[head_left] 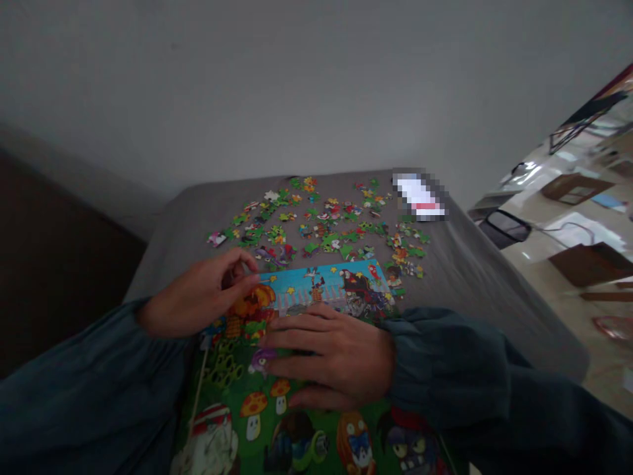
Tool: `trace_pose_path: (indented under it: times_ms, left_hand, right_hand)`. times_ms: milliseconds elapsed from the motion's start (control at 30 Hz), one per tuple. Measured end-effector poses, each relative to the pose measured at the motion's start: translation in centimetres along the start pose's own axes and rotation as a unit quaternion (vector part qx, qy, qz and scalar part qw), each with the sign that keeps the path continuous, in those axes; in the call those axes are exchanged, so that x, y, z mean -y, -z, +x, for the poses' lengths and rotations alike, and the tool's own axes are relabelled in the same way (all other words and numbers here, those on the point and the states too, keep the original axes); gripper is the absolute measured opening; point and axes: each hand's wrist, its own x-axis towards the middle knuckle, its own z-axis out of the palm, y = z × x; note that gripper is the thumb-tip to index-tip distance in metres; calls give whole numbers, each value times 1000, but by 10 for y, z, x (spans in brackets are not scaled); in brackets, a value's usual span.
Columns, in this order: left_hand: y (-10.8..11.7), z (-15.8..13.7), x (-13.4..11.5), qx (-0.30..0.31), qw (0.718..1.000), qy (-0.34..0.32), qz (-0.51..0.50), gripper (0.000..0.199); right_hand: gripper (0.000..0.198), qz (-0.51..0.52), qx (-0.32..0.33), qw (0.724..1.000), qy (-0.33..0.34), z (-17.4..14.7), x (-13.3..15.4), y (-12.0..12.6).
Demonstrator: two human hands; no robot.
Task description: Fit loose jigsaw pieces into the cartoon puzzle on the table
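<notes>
A cartoon jigsaw puzzle [284,280] lies before me, with a strip of blue sky along its far edge and mushrooms and cartoon figures on green nearer me. My left hand [208,290] is at its far left corner, beside a pumpkin picture. Its thumb and fingers are curled together, and whatever may be between them is hidden. Across the middle of the picture, my right hand [331,356] rests palm down with fingers stretched and apart, covering part of it. Several loose puzzle pieces [329,243] are spread just beyond the far edge.
Grey cloth [475,284] covers the table, which stands against a pale wall [297,86]. At the far right corner lies a pixelated bright object [419,196]. Cardboard boxes [576,188] and a dark-framed item [504,227] are on the floor to the right.
</notes>
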Motion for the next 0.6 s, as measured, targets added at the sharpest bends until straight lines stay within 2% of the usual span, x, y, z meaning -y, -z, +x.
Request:
trace_pose_path:
  times_ms: [133,200,300,433,500,600]
  left_hand:
    - [0,8,7,-53,998,12,11,40]
    - [-1,10,11,-62,998,9,23,40]
    - [-4,13,17,-76,996,-6,48,43]
    - [-10,20,24,-102,990,-51,88,46]
    - [-11,27,26,-124,983,-69,113,48]
    - [-8,49,28,-171,971,-67,151,56]
  right_hand:
    - [51,-9,43,999,2,0,1,-3]
    - [51,-3,27,1000,0,0,-3,-1]
    - [46,4,-34,999,-29,-4,-22,10]
    - [33,7,-99,982,-162,-22,-69,34]
    - [29,-15,-128,957,-258,-34,-93,43]
    - [25,-31,-146,919,-365,-48,-118,47]
